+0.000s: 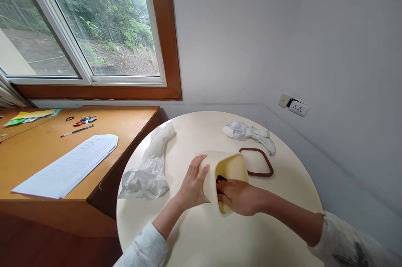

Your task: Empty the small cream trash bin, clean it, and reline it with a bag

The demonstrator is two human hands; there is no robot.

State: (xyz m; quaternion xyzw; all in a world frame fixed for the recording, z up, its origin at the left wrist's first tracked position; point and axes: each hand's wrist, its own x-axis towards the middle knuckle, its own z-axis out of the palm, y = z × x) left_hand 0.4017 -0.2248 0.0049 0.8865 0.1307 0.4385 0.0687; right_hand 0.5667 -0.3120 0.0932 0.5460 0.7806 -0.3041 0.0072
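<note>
A cream plastic waste bin (210,174) lies tipped on the round table, its mouth facing right and toward me. My left hand (194,185) grips the outside of its wall, thumb and fingers spread around it. Reaching in through the mouth, my right hand (240,196) presses bent fingers on a small dark thing (221,179) against the inner wall. Most of that dark thing is hidden, and I cannot make out whether it is a cloth. Just behind the mouth lies a brown rim ring (269,165), separate from the bin.
On the round table (201,237), a crumpled clear plastic bag (150,166) lies left and a knotted whitish bag (248,132) at the back right. A wooden desk (132,126) on the left bears papers (69,166), a pen (77,131) and keys (84,121). Walls stand behind and right.
</note>
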